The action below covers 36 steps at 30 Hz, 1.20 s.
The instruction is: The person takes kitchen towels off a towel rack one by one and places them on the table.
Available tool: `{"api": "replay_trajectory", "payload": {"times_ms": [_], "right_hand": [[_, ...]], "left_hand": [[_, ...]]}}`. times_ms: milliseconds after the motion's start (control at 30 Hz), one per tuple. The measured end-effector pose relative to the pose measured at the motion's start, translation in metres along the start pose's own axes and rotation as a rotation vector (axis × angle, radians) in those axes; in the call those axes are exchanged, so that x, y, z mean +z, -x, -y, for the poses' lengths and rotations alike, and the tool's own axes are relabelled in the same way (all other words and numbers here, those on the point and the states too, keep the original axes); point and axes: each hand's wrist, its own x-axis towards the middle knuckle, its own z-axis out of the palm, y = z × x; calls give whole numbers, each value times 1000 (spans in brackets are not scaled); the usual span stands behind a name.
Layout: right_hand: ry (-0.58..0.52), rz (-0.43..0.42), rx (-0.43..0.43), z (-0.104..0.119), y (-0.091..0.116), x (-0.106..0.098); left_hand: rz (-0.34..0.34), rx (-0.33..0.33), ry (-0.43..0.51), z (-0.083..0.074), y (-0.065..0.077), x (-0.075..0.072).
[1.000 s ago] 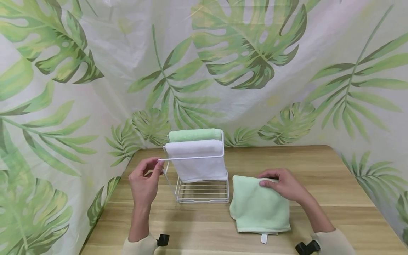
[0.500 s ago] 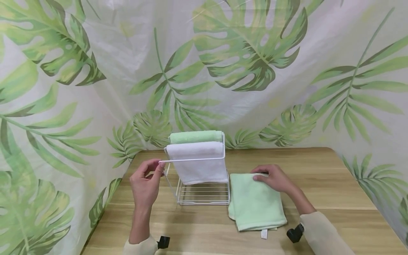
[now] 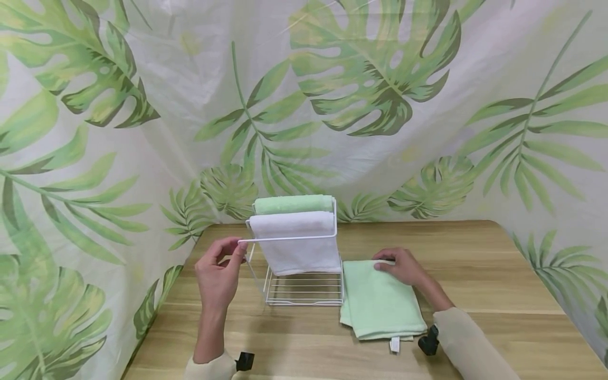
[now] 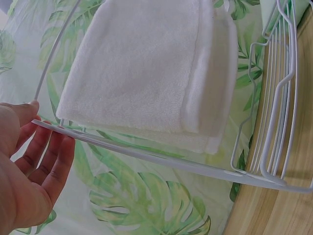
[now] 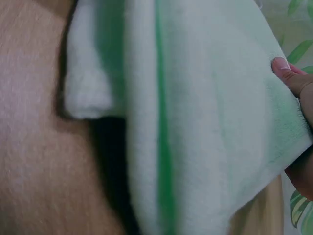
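Observation:
A white wire rack [image 3: 304, 303] stands on the table, with a white towel [image 3: 296, 248] draped over one bar and a light green towel [image 3: 293, 204] over the bar behind it. My left hand [image 3: 219, 274] pinches the left corner of the rack's front upper bar between thumb and fingers; the left wrist view shows that grip beside the hanging white towel [image 4: 132, 68]. Right of the rack, my right hand [image 3: 401, 268] pinches the far edge of a folded light green towel [image 3: 382, 303]. A small white tag [image 3: 395, 345] sticks out at its near edge. The fingers behind the cloth are hidden.
The wooden table [image 3: 499, 274] extends to the right and in front of the rack. Behind it hangs a leaf-patterned curtain [image 3: 361, 158]. Black wrist devices [image 3: 244, 361] sit at both sleeves.
My right hand has moved left with the folded green towel, bringing it up beside the rack. The left hand has kept its grip on the rack's corner.

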Motion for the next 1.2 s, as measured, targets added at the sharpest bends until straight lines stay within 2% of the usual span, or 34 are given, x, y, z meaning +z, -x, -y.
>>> {"api": "replay_trajectory", "payload": {"times_ms": [200,367,600,767,967,1200], "right_hand": [[-3,-10,24,-9,-2,8],[17,-21,4,-12,-3,11],[63,4,-13,-5,-3,7],[80,-22,-24,18,-5,1],[65,-85,-71,65,-12,-14],[58,-158,-213,116,-14,-27]], "left_hand": [[3,-7,6,1,0,0],[-6,-5,2,0,2,0],[-11,-1,-12,1,5,-1],[-11,-5,-11,1,7,0],[-13,-6,-4,1,8,0],[-15,-13,-6,-1,9,0]]}}
